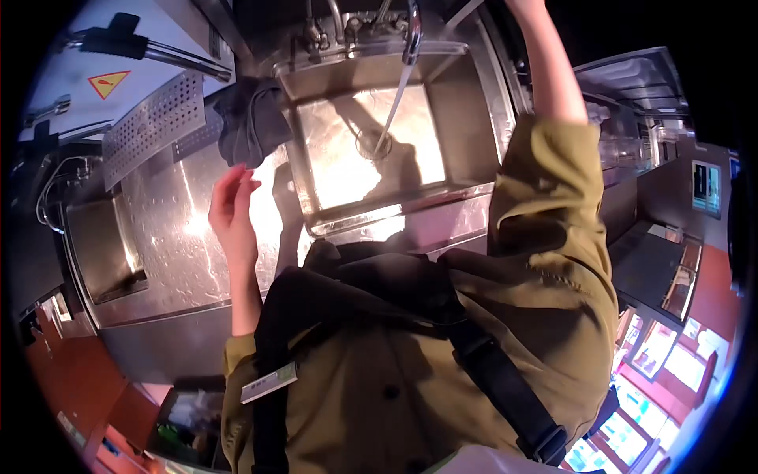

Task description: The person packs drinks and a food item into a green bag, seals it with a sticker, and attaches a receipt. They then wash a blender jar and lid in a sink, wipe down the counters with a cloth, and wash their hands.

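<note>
My left hand [231,203] is raised over the wet steel drainboard [178,237], just below a dark grey cloth [251,122]. Its fingers are loosely curled and a little apart, with nothing seen in them. The cloth lies bunched at the left rim of the sink [471,118]. My right arm [557,71] reaches up past the sink's right side, and its hand is cut off by the top edge of the view. From the faucet [412,35] a stream of water [397,103] runs down to the round drain [373,144].
A perforated metal panel [154,126] leans at the left, near a white surface with a yellow warning triangle [109,84]. A second, smaller basin [103,245] lies at far left. Valves and pipes [347,31] stand behind the sink. Steel shelving [632,79] is at the right.
</note>
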Motion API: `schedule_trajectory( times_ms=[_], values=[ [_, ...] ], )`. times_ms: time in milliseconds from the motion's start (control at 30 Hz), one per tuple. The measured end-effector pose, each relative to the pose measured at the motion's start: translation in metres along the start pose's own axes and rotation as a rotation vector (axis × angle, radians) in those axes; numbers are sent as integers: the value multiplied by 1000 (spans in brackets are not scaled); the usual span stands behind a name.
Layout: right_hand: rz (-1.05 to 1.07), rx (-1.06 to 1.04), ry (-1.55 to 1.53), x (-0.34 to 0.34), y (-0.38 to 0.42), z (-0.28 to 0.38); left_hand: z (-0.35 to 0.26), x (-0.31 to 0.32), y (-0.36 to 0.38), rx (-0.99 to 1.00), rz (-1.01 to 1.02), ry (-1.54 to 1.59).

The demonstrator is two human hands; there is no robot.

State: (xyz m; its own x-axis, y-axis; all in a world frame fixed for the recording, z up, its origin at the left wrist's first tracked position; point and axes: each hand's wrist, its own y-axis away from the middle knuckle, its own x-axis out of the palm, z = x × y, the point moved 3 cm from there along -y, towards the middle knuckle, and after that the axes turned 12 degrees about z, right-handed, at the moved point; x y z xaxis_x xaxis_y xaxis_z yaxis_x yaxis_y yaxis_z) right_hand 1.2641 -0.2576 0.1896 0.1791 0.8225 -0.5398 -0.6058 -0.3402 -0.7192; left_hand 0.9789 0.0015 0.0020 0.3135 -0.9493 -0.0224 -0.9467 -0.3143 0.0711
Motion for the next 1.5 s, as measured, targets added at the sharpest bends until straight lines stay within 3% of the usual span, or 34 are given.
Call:
schedule_trajectory(
  times_ms=[33,133,167,233,267,333,467,667,867,900,1033,1067,1133,1200,1267,1333,1400,1500],
  values=[
    [-21,69,-91,-7,44,-16,10,-12,10,-59,-72,-30],
    [-74,627,-242,48,221,-132,39,-55,36,-171,-310,-52],
    [-78,712,-136,75,290,-172,43,-68,43,-208,-367,-89],
    [428,939,-305,123,356,-172,49,-87,44,-228,-427,-133],
    [427,785,-170,141,368,-173,49,-92,42,-223,-415,-142],
    [249,735,-11,146,316,-156,49,-97,33,-253,-416,-226],
    [69,338,260,148,209,-157,46,-81,10,-257,-351,-367],
    [295,185,283,145,191,-198,49,-61,-11,-233,-238,-494],
    [239,335,308,150,193,-193,51,-57,-22,-239,-183,-563],
    [323,436,289,154,194,-188,51,-56,-23,-236,-180,-575],
    [601,632,-221,159,205,-169,60,-52,-24,-233,-147,-559],
    [601,545,-242,156,209,-178,64,-51,-25,-229,-142,-540],
    [520,778,-470,159,241,-189,64,-51,-28,-220,-142,-545],
    [560,807,-164,186,322,-207,61,-54,-26,-220,-162,-588],
    [1157,715,59,219,407,-201,62,-61,-22,-205,-187,-613],
    [1144,533,-45,238,465,-183,61,-67,-14,-218,-204,-633],
    [1359,538,104,271,517,-183,60,-74,-9,-236,-208,-650],
    [1236,779,183,273,512,-165,60,-84,-2,-224,-193,-705]
  ],
)
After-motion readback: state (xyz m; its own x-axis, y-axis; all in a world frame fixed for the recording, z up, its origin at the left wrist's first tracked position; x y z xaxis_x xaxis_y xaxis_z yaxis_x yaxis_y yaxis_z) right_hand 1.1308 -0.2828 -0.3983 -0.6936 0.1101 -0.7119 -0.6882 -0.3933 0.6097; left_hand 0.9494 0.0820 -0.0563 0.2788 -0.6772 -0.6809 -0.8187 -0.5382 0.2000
